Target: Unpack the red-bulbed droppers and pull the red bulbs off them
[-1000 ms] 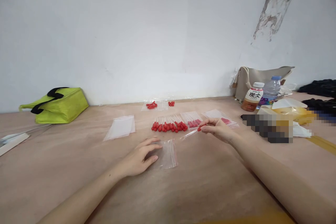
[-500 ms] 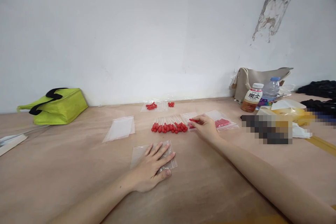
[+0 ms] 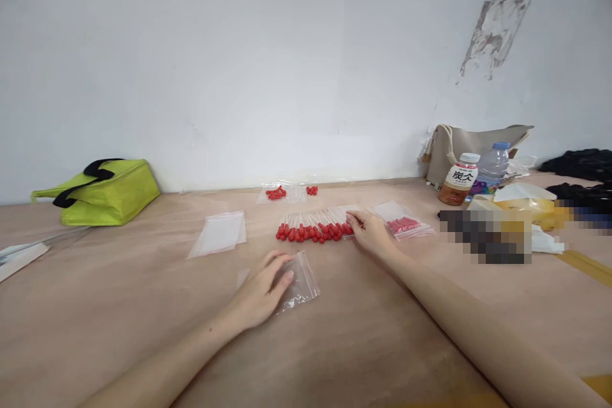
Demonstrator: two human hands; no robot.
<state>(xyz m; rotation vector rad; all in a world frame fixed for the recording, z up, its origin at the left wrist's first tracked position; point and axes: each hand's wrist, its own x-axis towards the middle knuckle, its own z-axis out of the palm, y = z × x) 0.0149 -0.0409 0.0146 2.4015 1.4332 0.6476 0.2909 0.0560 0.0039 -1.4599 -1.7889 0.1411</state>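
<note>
Thin pale sticks with red oval tips (image 3: 310, 232) lie side by side in a row, tips toward me. At the row's right end, my right hand (image 3: 371, 233) is closed in a pinch on a red-tipped stick, partly hidden by my fingers. My left hand (image 3: 261, 293) rests over a clear zip bag (image 3: 302, 284), fingers loosely bent and thumb apart from them. Beyond my right hand lies another zip bag with red pieces (image 3: 402, 225) inside. Flat zip bags (image 3: 217, 234) are stacked left of the row.
Small red pieces (image 3: 276, 193) lie on clear plastic near the wall. A lime-green bag (image 3: 115, 194) stands at the left. On the right are a brown-and-white bottle (image 3: 459, 180), a clear bottle (image 3: 495, 166), a beige bag (image 3: 440, 153) and a yellow packet (image 3: 526, 197).
My right hand has moved slightly left, bringing the red-tipped stick to the row's end. My left hand has gone from flat and spread to bent fingers, shifting left and uncovering more of the bag.
</note>
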